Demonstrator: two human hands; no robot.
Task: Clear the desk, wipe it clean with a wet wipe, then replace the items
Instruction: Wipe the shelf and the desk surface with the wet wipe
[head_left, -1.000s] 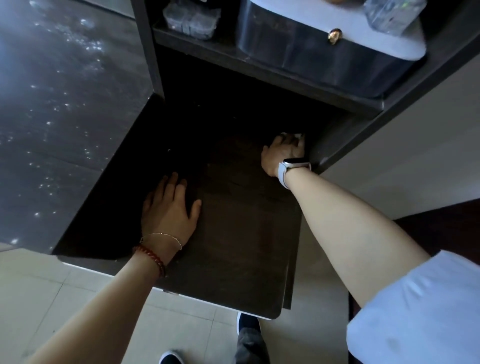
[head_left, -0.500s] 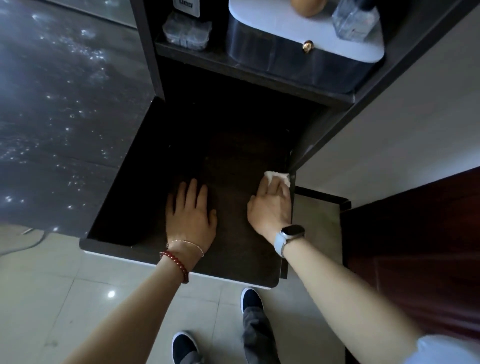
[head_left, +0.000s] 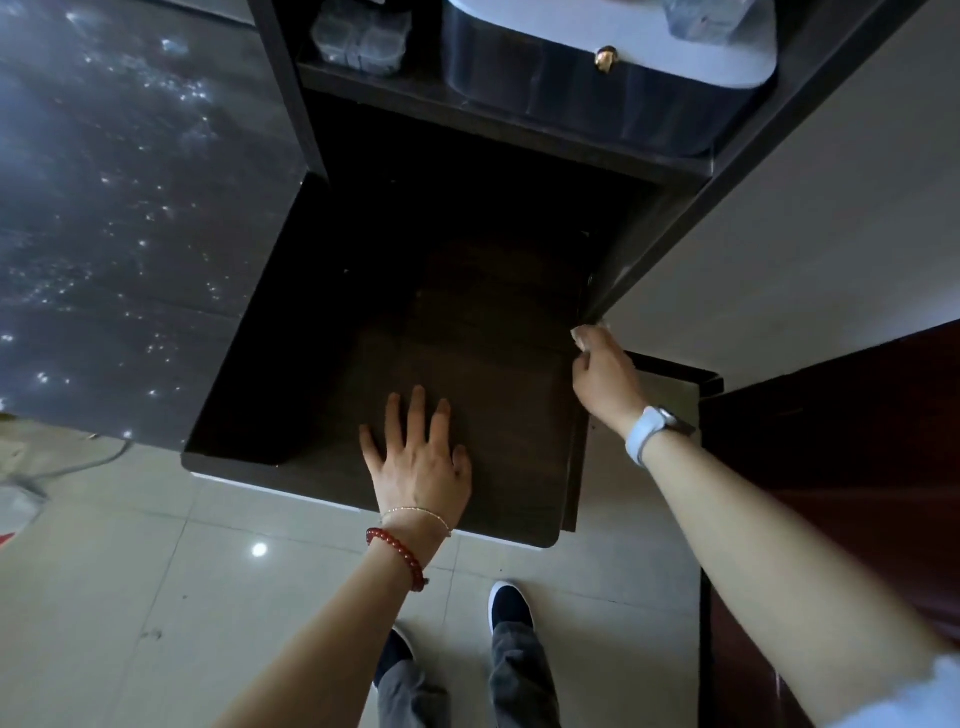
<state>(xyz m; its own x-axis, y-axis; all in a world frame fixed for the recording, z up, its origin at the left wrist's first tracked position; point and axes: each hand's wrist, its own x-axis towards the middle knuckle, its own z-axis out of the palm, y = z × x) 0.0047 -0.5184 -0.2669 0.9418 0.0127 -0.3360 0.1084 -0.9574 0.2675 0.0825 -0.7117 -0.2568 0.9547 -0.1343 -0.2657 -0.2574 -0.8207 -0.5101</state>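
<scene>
Both busy: left hand (head_left: 422, 467) flat on desk (head_left: 498, 374); right hand (head_left: 605, 376) apparently pinching wipe (head_left: 586, 333).

Looked like home interior, likely bedroom or hallway nook. Evidence: small dark wood desk (head_left: 493, 364) built into shelf unit (head_left: 519, 130) against plain pale wall (head_left: 805, 234). Shelf held dark box with pale lid and gold knob (head_left: 606, 56), clear compartment organizer (head_left: 358, 39), clear bottle-like item (head_left: 711, 18), all personal-storage type stuff. Glossy pale floor tiles (head_left: 156, 597), dark sparkly panel (head_left: 130, 182) at left, reddish wood door or panel (head_left: 831, 467) at right. Nothing industrial or office-grade in view.
</scene>
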